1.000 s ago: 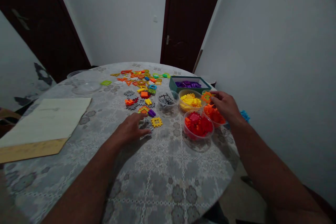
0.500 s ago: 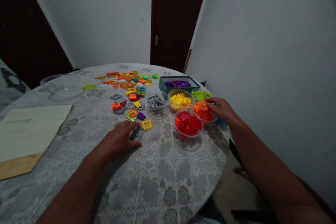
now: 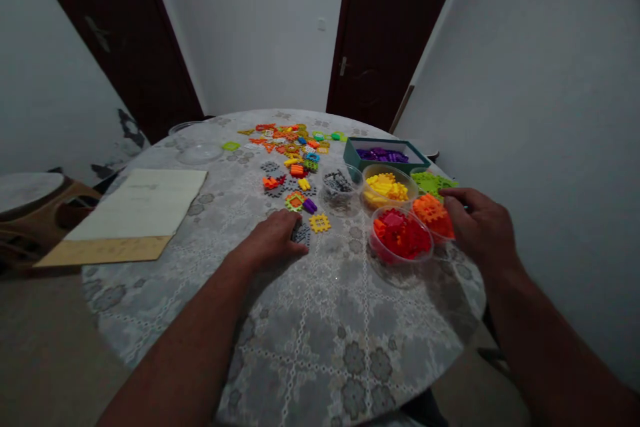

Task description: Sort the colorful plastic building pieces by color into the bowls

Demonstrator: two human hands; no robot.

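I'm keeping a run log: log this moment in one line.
Left hand: open, by gray pieces | Right hand: by orange pieces, grip unclear | Yellow square: on table

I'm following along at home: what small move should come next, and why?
Perhaps move the left hand to the yellow square and pick it up: it lies loose on the tablecloth close to that hand, and a nearby tub already holds yellow pieces.

Floral tablecloth [image 3: 320,320] — grey, orange pieces [image 3: 430,208], red pieces [image 3: 404,235], yellow pieces [image 3: 384,187]
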